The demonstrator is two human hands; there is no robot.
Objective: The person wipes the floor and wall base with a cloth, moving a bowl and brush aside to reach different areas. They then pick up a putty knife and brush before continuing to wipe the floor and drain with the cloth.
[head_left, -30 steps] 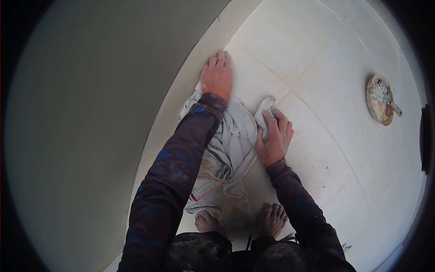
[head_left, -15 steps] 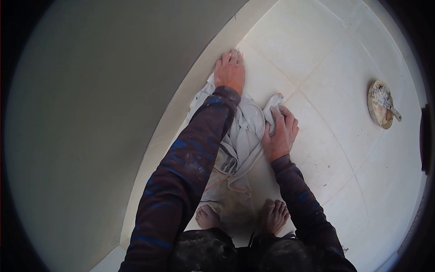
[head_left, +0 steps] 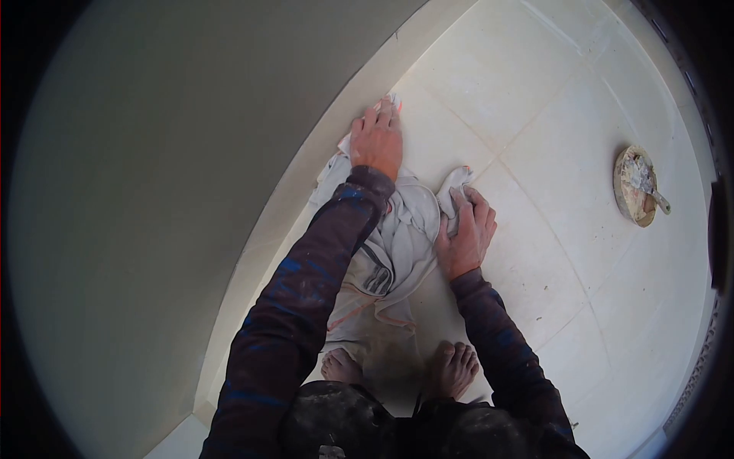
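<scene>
A pale grey rag [head_left: 409, 229] with orange edging and a dark printed patch lies bunched on the tiles between my hands. Its upper end is under my left hand [head_left: 378, 140], which presses it where the skirting meets the floor; a bit of cloth shows past the fingertips. My right hand [head_left: 468, 233] rests on the floor, its thumb and fingers closed around a raised fold of the same rag. The palms and the undersides of the fingers are hidden.
On the left rises a grey-green wall [head_left: 168, 183] with a pale skirting [head_left: 264, 229] along its foot. A round, putty-smeared container [head_left: 623, 187] holding a scraper [head_left: 660, 200] stands to the right on the tiled floor [head_left: 550, 268]. My bare feet [head_left: 459, 369] are at the bottom.
My left hand has slid slightly back toward me along the skirting, with the rag beneath it. My right hand keeps its hold; the whole view has shifted a little.
</scene>
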